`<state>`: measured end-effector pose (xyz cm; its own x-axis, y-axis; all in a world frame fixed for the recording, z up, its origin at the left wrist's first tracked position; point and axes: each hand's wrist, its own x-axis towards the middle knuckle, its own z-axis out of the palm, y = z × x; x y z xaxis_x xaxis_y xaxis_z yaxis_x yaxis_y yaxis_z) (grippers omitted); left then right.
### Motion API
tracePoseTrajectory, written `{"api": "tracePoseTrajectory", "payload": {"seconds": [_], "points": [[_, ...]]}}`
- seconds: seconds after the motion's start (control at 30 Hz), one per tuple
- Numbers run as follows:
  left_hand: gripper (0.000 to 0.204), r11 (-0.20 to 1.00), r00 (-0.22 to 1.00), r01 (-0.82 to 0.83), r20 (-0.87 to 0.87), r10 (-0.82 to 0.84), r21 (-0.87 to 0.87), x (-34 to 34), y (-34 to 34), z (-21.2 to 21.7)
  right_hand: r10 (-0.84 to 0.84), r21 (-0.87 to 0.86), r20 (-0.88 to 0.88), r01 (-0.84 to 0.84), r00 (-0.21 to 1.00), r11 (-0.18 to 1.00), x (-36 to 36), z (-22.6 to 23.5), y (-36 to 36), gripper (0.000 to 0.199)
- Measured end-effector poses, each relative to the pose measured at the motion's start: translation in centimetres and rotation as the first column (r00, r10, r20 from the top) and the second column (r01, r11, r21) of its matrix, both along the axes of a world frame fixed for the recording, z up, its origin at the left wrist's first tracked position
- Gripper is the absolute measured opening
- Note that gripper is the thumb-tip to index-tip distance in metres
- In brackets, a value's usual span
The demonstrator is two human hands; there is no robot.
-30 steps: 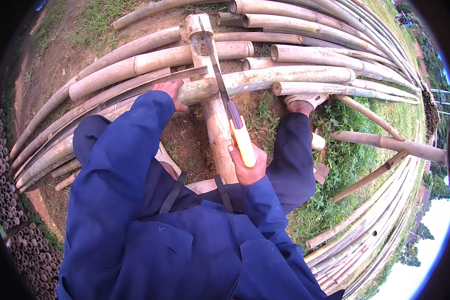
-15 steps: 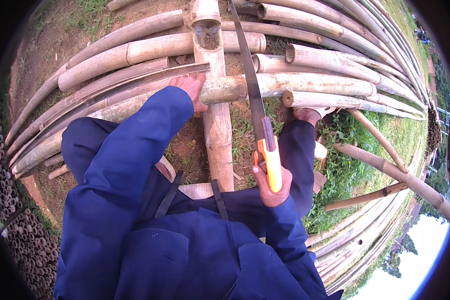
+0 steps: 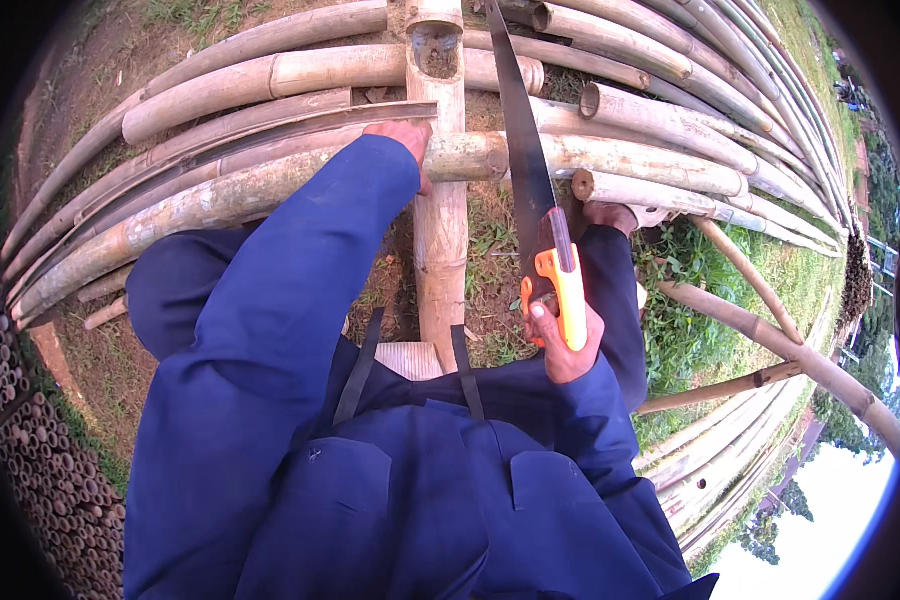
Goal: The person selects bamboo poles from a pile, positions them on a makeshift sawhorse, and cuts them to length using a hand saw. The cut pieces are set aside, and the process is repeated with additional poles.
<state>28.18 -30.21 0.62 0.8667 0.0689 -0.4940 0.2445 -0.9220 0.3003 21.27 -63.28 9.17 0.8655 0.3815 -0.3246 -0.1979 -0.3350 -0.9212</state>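
Note:
A long pale bamboo pole point(image 3: 630, 163) runs from left to right in front of me, resting across an upright-running bamboo beam point(image 3: 440, 260). My left hand point(image 3: 407, 142) is closed over this pole, where it crosses the beam; the sleeve and wrist hide part of the grip. To the right, my right hand point(image 3: 573, 342) is wrapped around the orange handle of a handsaw point(image 3: 567, 290). Its dark blade passes over the pole just right of the beam, tip pointing away from me. I cannot tell whether the teeth touch the bamboo.
A notched bamboo piece point(image 3: 436, 48) sits at the beam's far end. Several cut poles point(image 3: 270, 78) lie left and right. My foot point(image 3: 610, 215) is close by the pole at right. Slanting bamboo props point(image 3: 750, 325) stand over green plants; stacked short tubes point(image 3: 55, 470) fill the lower left.
The view has shifted a little, moving the scene rightward. The saw has slid slightly forward, away from me. My left hand stays on the pole, its fingers drawn closer together.

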Motion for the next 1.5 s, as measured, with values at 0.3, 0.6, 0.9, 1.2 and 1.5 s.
{"api": "tracePoseTrajectory", "payload": {"seconds": [0.3,0.6,0.9,1.2,1.5], "points": [[0.084,0.984,0.973,-0.089,0.227,0.052,0.153,-2.4,-1.4,-1.3,-0.100,0.063,0.244,0.087,0.965,0.994,-0.9,-2.8,3.1,0.018],[0.089,0.986,0.997,-0.054,0.069,0.044,0.160,-1.9,-0.1,-1.9,-0.020,-0.105,0.171,0.038,0.985,0.994,-10.1,1.6,-3.6,0.038],[0.083,0.986,0.986,-0.058,0.166,0.032,0.158,-1.8,-0.9,-1.6,-0.062,0.010,0.240,0.061,0.969,0.998,0.3,-1.6,3.8,0.012],[0.085,0.987,0.995,-0.077,0.081,0.067,0.139,-1.7,-0.7,-1.3,0.029,-0.196,0.137,-0.002,0.990,0.981,-9.2,3.4,-5.0,0.041],[0.082,0.984,0.996,-0.013,0.088,-0.002,0.176,-0.3,0.3,0.0,-0.015,-0.123,0.235,0.045,0.972,0.991,-6.8,0.4,-1.8,0.021]]}}
